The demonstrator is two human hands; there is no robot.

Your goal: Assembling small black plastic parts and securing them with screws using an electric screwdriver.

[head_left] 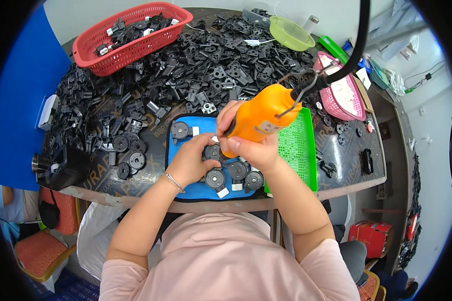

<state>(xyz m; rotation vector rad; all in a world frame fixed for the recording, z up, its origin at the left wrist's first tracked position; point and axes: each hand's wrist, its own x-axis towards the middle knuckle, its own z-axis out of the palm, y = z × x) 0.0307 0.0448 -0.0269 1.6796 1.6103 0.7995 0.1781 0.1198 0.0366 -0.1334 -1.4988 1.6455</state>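
My right hand (256,150) is wrapped round an orange electric screwdriver (263,116), its nose tilted down toward the blue mat (188,192). Below the tool's nose, the fingers of my left hand (188,159) grip a round black plastic part (213,152); the tip's contact with it is hidden. Close to both hands on the mat lie similar round black parts with white ends: one disc (215,178) with its white end toward me, a second disc (237,170), and a third disc (254,180). Another such part (180,130) rests at the mat's far left corner.
A heap of black plastic pieces (226,55) covers the table's back. Beside the mat is a green tray (299,150). A red basket (130,35) stands far left, a pink basket (341,98) right, a yellow-green bowl (291,35) behind. The screwdriver's black cable (359,50) hangs from above.
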